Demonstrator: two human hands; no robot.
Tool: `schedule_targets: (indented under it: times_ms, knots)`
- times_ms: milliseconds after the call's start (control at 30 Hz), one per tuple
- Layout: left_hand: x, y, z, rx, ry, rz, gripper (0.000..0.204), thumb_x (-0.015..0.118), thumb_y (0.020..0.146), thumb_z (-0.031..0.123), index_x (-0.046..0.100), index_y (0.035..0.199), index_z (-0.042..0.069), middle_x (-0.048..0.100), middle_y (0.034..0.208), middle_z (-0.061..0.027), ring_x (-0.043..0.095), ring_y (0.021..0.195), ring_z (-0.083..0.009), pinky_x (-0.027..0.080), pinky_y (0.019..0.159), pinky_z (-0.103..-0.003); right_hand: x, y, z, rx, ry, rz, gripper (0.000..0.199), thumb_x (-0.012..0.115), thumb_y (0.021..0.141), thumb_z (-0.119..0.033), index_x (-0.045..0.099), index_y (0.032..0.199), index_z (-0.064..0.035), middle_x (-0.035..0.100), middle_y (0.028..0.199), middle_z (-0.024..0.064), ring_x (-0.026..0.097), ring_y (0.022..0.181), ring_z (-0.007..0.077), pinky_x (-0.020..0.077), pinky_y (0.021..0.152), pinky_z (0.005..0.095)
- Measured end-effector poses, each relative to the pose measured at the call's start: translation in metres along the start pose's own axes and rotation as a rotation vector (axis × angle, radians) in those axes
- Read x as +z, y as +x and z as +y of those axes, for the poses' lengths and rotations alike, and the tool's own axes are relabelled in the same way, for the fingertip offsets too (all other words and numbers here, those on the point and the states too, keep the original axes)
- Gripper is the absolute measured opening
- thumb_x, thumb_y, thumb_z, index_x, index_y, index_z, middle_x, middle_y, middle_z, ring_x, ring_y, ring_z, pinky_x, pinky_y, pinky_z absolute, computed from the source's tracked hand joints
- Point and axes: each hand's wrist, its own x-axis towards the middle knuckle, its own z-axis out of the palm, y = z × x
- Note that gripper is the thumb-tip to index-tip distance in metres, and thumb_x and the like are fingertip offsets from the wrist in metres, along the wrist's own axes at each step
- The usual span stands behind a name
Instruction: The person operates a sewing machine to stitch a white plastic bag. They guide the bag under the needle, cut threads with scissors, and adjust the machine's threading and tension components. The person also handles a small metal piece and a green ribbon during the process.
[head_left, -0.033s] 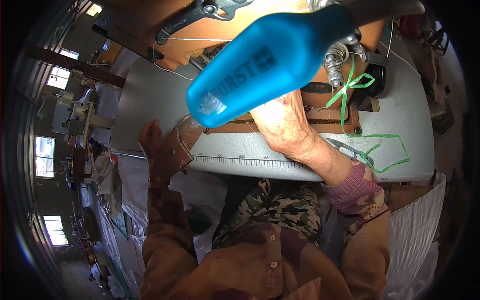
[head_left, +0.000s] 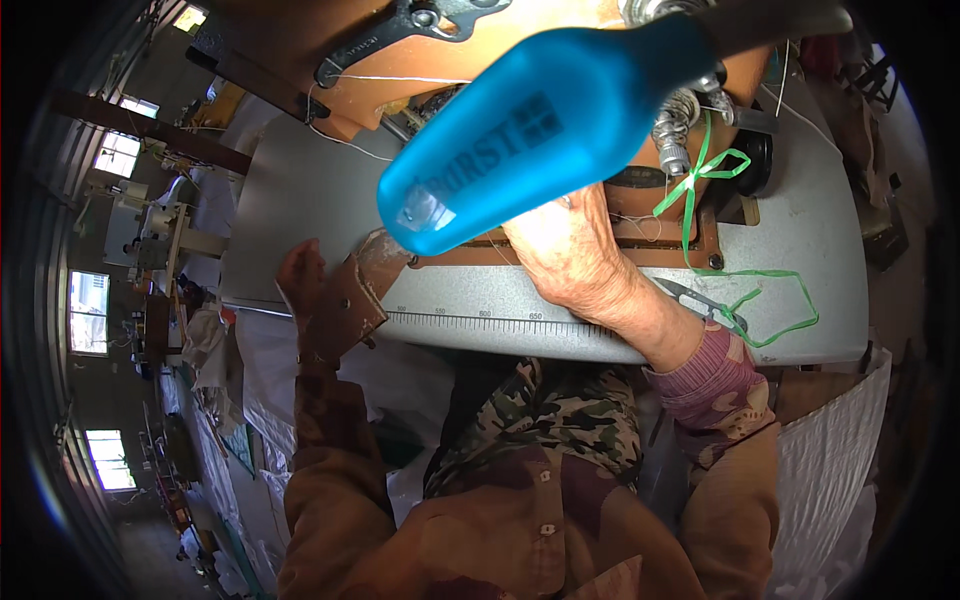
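Observation:
My left hand (head_left: 301, 277) is at the table's front left edge, fingers curled, in shadow. It holds a brown leather piece (head_left: 345, 308) with a small round hole or stud and a raw edge. The piece's far end goes up beneath the blue lamp head (head_left: 510, 140). My right hand (head_left: 562, 255) lies brightly lit at the front of the brown sewing machine (head_left: 655, 225). The lamp head covers its fingers, so their grip is hidden. Also behind the lamp is the spot where needle and leather would meet.
Thread snips (head_left: 690, 295) lie right of my right wrist, beside a looped green ribbon (head_left: 795, 322) tied to the machine. A ruler scale (head_left: 485, 322) runs along the grey tabletop's (head_left: 300, 190) front. A black lever (head_left: 365, 50) and white thread (head_left: 400, 79) are at the upper left.

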Motion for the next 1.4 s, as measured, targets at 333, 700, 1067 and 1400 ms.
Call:
schedule_targets:
  times_ms: [333,700,1067,1400]
  knots:
    - [-0.002,0.003,-0.012,0.010,-0.146,-0.046,0.019,0.067,0.095,0.017,0.071,0.102,0.000,0.059,0.070,0.0013,0.050,0.056,-0.0039,0.039,0.049,-0.021,0.001,-0.003,0.002,0.021,-0.049,-0.085,0.014,0.057,0.086,0.002,0.061,0.097,0.0105,0.062,0.096,0.0194,0.065,0.083,0.0345,0.0539,0.076,0.0401]
    - [-0.002,0.002,-0.010,0.057,-0.066,-0.042,0.018,0.068,0.095,0.017,0.072,0.101,0.001,0.059,0.069,0.0012,0.049,0.056,-0.0042,0.040,0.049,-0.021,0.003,0.000,0.001,-0.019,-0.101,-0.092,0.014,0.059,0.085,0.002,0.062,0.096,0.0102,0.062,0.096,0.0188,0.065,0.084,0.0345,0.0553,0.077,0.0406]
    - [-0.001,0.002,-0.009,0.047,-0.082,-0.040,0.018,0.067,0.095,0.017,0.072,0.101,0.001,0.059,0.069,0.0016,0.050,0.056,-0.0041,0.041,0.050,-0.021,0.000,0.002,-0.001,-0.055,-0.137,-0.092,0.014,0.062,0.082,0.002,0.062,0.092,0.0106,0.061,0.097,0.0177,0.065,0.083,0.0332,0.0560,0.072,0.0402]
    - [-0.006,-0.002,0.002,-0.104,-0.105,-0.107,0.017,0.065,0.094,0.005,0.066,0.109,-0.003,0.067,0.096,-0.0031,0.060,0.088,-0.0081,0.049,0.076,-0.025,0.004,0.000,0.000,0.016,-0.106,-0.073,0.012,0.061,0.085,0.002,0.062,0.093,0.0103,0.061,0.097,0.0184,0.065,0.084,0.0343,0.0548,0.075,0.0414]
